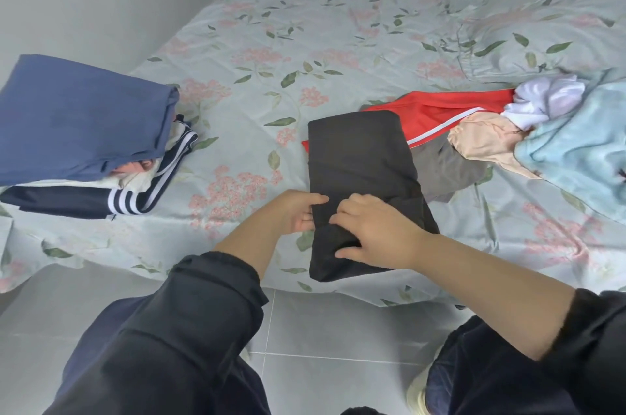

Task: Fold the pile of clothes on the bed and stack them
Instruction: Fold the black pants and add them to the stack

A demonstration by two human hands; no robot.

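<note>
Bed holds one folded stack well left of the hands and one loose pile, about five pieces, to their right. One black garment lies under both hands; judged soft, light and limp, best taken at its folded edges. Left hand grips its left edge; right hand pinches a fold.

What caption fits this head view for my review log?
Left hand and right hand hold a black garment on the bed, folded stack at left, unfolded pile at right.
</note>
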